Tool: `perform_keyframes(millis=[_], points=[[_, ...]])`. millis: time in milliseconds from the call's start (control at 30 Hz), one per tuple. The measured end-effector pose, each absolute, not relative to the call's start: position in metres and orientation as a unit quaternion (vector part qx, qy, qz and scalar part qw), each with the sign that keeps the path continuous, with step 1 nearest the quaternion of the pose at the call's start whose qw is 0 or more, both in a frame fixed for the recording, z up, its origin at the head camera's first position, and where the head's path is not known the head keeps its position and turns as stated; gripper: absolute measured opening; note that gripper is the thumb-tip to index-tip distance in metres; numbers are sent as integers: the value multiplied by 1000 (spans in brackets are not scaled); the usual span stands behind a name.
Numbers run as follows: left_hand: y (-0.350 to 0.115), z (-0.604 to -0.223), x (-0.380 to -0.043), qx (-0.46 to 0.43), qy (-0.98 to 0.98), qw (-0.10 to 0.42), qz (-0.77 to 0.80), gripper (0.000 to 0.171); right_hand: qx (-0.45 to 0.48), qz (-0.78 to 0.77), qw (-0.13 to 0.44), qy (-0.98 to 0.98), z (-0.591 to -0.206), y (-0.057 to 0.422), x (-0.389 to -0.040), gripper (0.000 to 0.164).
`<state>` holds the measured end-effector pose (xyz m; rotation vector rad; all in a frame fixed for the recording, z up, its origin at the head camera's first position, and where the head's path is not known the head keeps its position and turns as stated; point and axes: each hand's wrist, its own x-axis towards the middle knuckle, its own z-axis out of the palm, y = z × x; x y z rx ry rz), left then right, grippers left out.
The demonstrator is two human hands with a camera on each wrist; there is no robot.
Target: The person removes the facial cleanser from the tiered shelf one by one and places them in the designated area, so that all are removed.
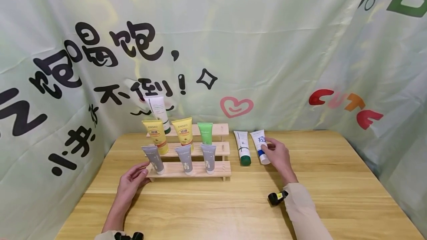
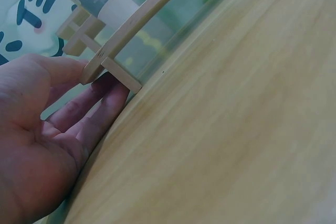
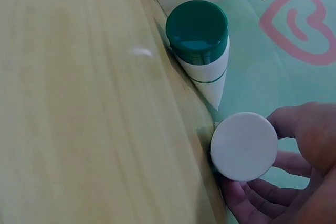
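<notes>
White-blue tube [image 1: 258, 149] lies on the counter [image 1: 213, 210], cap [image 3: 244, 146] at its near end; R hand [image 1: 278, 155] pinches it across its width, prob. b/c that's easiest to grip. L hand [image 1: 131, 180], well apart, grips the stepped rack's [image 1: 198, 168] front-L end, thumb above, fingers below, prob. to steady it under the grey tubes [image 1: 185, 159].

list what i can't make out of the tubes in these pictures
- Head view: the lower end of the green tube, hidden behind a gray tube.
- Head view: the fine print on the green-capped tube beside the rack, too small to read.
- Left wrist view: the top of the nearest gray tube, cut off by the picture's edge.
- Right wrist view: the blue lettering on the tube in the right hand, hidden behind its white cap.
</notes>
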<state>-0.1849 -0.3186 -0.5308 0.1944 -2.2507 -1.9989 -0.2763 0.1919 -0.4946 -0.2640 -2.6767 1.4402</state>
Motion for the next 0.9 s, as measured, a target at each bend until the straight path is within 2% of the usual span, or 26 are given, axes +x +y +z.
perform_keyframes(millis=[500, 900], points=[[-319, -531, -185, 62, -738, 65, -669, 49, -55, 451, 36, -890, -493, 191, -272, 48], [-318, -531, -185, 65, -744, 63, -662, 49, -74, 443, 17, -893, -493, 194, -270, 50]])
